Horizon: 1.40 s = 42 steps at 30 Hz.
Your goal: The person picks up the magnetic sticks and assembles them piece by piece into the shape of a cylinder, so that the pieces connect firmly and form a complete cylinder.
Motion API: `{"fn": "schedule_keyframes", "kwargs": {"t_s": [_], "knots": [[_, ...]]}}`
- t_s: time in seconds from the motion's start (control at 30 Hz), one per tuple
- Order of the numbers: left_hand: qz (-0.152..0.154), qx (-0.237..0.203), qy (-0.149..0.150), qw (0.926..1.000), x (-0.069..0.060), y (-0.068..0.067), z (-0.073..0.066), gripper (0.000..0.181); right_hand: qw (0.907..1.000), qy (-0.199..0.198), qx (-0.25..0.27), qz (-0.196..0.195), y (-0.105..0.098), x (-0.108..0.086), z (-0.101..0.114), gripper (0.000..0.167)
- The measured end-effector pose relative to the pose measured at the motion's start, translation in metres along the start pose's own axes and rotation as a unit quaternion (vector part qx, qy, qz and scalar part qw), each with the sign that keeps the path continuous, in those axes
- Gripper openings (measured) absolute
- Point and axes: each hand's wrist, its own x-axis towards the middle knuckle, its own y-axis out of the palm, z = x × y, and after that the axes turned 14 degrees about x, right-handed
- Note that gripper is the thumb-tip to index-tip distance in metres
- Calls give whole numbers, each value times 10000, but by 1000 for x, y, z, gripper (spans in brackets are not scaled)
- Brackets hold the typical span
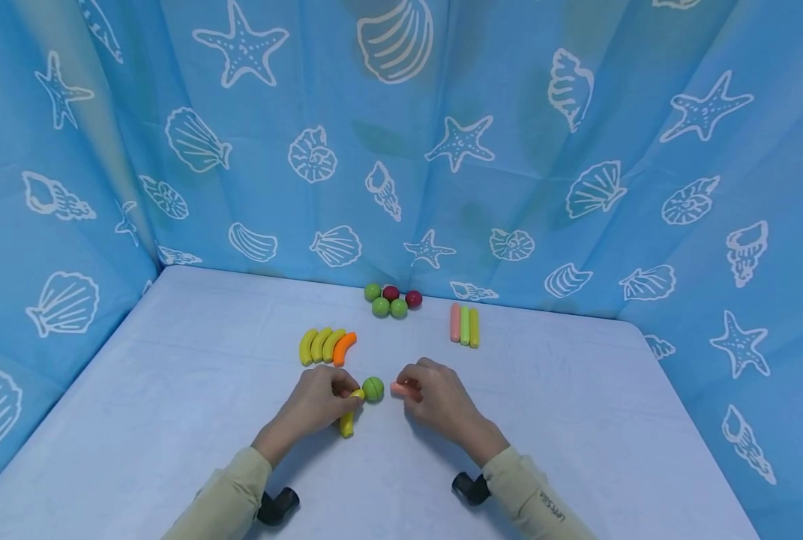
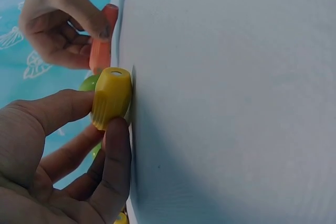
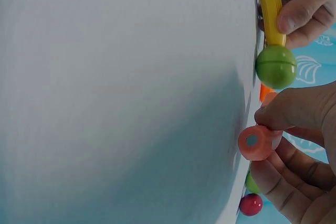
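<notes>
My left hand (image 1: pixel 319 399) pinches a yellow curved stick (image 2: pixel 112 98) near its upper end, just over the white table. That end meets a green ball (image 3: pixel 276 66), which has a seam round it. On the ball's other side, my right hand (image 1: pixel 443 401) holds a short pink stick (image 1: pixel 398 389) between thumb and fingers. A small gap shows between the pink stick and the ball in the head view. The pink stick's round end (image 3: pixel 255 142) faces the right wrist camera; its rest is partly hidden by the fingers.
Farther back lie a row of yellow curved sticks (image 1: pixel 317 346) with an orange curved stick (image 1: pixel 343 349), a cluster of green balls (image 1: pixel 381 307) and red balls (image 1: pixel 413 299), and three straight sticks (image 1: pixel 465 325). A blue shell-patterned curtain (image 1: pixel 401 202) borders the white table (image 1: pixel 576 450).
</notes>
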Motion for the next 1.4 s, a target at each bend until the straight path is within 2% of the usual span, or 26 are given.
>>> {"fn": "schedule_keyframes", "kwargs": {"t_s": [0.2,0.53,0.93,1.4], "knots": [[4,-46,-39,10000,0,2,-1,8,9999,-107,89,-75,4,-1,3,22],[57,-215,-101,9997,-3,2,-4,11,9997,63,191,-130,8,0,7,22],[149,-123,-237,9995,0,0,-3,11,9981,228,565,-67,7,3,2,22],[309,-292,-142,9990,-2,-3,0,12,9982,209,558,22,5,7,5,20]]}}
